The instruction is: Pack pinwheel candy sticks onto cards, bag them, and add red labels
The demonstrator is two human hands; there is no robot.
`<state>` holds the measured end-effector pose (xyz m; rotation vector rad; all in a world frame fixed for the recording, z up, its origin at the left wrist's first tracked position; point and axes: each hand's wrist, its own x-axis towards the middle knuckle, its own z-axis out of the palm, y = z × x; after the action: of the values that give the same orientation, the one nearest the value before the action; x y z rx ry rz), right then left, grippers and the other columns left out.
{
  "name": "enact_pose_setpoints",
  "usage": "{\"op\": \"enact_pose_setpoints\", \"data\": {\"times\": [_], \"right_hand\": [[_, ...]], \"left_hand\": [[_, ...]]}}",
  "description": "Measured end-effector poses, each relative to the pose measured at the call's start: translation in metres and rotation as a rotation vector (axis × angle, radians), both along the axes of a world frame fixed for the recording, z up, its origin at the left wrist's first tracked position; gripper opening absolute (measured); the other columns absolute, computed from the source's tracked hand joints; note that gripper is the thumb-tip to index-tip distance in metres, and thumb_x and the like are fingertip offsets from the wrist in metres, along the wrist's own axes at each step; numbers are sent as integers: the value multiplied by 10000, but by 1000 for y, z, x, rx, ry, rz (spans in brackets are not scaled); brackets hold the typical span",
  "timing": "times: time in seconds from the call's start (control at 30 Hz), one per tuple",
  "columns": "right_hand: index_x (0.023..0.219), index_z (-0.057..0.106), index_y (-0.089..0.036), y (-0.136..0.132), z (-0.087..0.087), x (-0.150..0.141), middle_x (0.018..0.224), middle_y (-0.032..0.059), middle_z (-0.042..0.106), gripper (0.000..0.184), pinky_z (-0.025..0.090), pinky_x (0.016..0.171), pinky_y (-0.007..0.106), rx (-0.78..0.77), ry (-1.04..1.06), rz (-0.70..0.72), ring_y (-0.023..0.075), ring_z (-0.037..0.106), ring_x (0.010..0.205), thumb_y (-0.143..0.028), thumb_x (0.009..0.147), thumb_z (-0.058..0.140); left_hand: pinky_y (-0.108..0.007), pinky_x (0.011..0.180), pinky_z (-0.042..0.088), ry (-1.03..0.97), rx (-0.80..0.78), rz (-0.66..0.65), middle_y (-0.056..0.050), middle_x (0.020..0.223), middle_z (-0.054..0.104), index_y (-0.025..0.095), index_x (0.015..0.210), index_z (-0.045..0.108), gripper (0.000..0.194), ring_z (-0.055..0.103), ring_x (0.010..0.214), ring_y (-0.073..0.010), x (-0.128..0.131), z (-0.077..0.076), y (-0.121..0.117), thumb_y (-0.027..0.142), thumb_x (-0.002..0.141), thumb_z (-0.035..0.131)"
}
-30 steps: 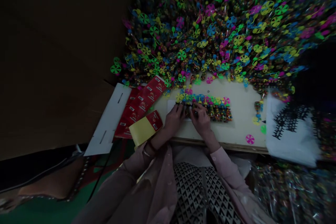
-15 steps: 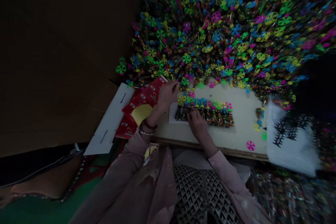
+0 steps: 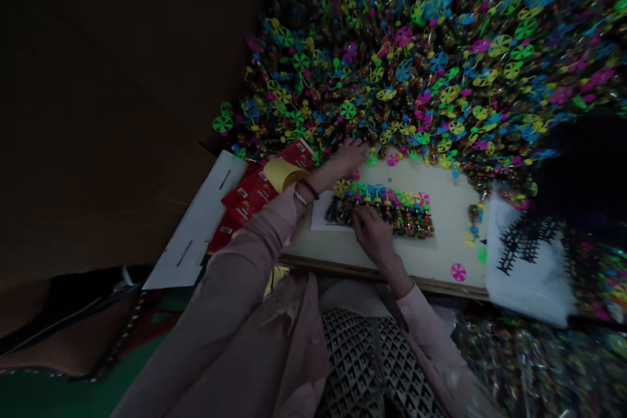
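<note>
A row of small pinwheel toys (image 3: 386, 209) with bright plastic wheels lies on the pale tabletop (image 3: 441, 255), partly over a white card (image 3: 321, 217). My right hand (image 3: 369, 232) rests on the row's left part, fingers curled onto the toys. My left hand (image 3: 349, 155) is stretched far forward, its fingers at the near edge of a huge heap of the same toys (image 3: 416, 59). What those fingers touch or hold is hidden in the dim light.
Red printed cards (image 3: 255, 189) and a yellow sheet (image 3: 281, 173) lie at the table's left, with a white slotted board (image 3: 196, 228) beyond the edge. A white bag with black print (image 3: 529, 261) sits at the right. Loose wheels (image 3: 458, 271) lie near the front edge.
My left hand left the row of toys, passed over the red cards and reached forward to the heap's edge. My right hand stayed on the row.
</note>
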<state>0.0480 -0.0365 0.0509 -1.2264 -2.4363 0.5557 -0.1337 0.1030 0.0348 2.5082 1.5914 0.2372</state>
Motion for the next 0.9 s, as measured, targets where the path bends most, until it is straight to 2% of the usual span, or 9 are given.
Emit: {"op": "enact_pose_setpoints", "data": {"times": [0.1, 0.2, 0.33, 0.4, 0.47, 0.6, 0.7, 0.8, 0.9], "right_hand": [[1000, 641, -227, -4, 1, 6, 961, 71, 682, 226, 525, 758, 296, 41, 115, -132, 177, 654, 890, -267, 941, 427], [952, 649, -227, -1, 0, 17, 876, 59, 676, 215, 528, 745, 319, 46, 266, -243, 177, 644, 814, -298, 934, 447], [941, 653, -215, 13, -2, 31, 842, 52, 671, 220, 528, 707, 335, 38, 338, -341, 182, 632, 751, -339, 921, 472], [980, 649, -213, 18, -1, 33, 879, 60, 673, 236, 526, 733, 343, 40, 324, -337, 189, 633, 790, -344, 929, 461], [1054, 638, -220, 16, 2, 29, 936, 70, 671, 257, 516, 785, 361, 45, 244, -268, 207, 621, 867, -361, 930, 463], [1213, 587, -244, -4, 9, 10, 1061, 116, 642, 366, 474, 811, 416, 83, -104, -46, 279, 548, 982, -415, 894, 529], [1198, 595, -258, -16, 10, -1, 1086, 128, 623, 332, 445, 755, 408, 115, -232, -18, 286, 528, 949, -394, 909, 504], [1157, 613, -257, -16, 8, -1, 1042, 108, 629, 295, 427, 772, 399, 113, -194, -99, 275, 525, 953, -366, 940, 444], [1144, 622, -235, -10, 6, 3, 1018, 97, 642, 297, 425, 813, 391, 78, -117, -139, 261, 534, 971, -341, 953, 420]], "left_hand": [[-487, 1044, 279, 4, -11, -91, -133, 1333, 519, 147, 948, 689, 260, 387, 1268, -303, -3, 6, 13, 11, 765, 564], [-472, 1093, 222, -119, 70, -158, -92, 1349, 510, 175, 996, 655, 249, 349, 1325, -267, -14, 30, 12, 41, 828, 528], [-404, 1038, 324, -405, 146, 1, -81, 1178, 593, 192, 1080, 591, 188, 486, 1208, -237, -30, 72, -26, 190, 917, 498], [-350, 927, 409, -511, 103, 116, -79, 1034, 621, 185, 1062, 577, 189, 573, 1043, -227, -36, 82, -58, 297, 929, 501], [-313, 825, 440, -557, 37, 212, -70, 931, 622, 182, 1011, 579, 224, 596, 911, -219, -39, 80, -90, 375, 917, 516], [-276, 691, 426, -591, -140, 357, -35, 801, 617, 191, 937, 594, 241, 577, 748, -190, -39, 53, -132, 419, 900, 529], [-262, 601, 385, -640, -268, 442, 2, 691, 600, 193, 804, 601, 285, 548, 653, -165, -29, 32, -141, 475, 845, 593], [-260, 578, 362, -688, -325, 521, 13, 650, 602, 186, 708, 602, 342, 539, 625, -151, -16, 20, -142, 514, 801, 630], [-261, 598, 379, -739, -323, 630, 8, 672, 633, 185, 729, 633, 347, 555, 633, -147, -7, 12, -145, 524, 801, 620]]}}
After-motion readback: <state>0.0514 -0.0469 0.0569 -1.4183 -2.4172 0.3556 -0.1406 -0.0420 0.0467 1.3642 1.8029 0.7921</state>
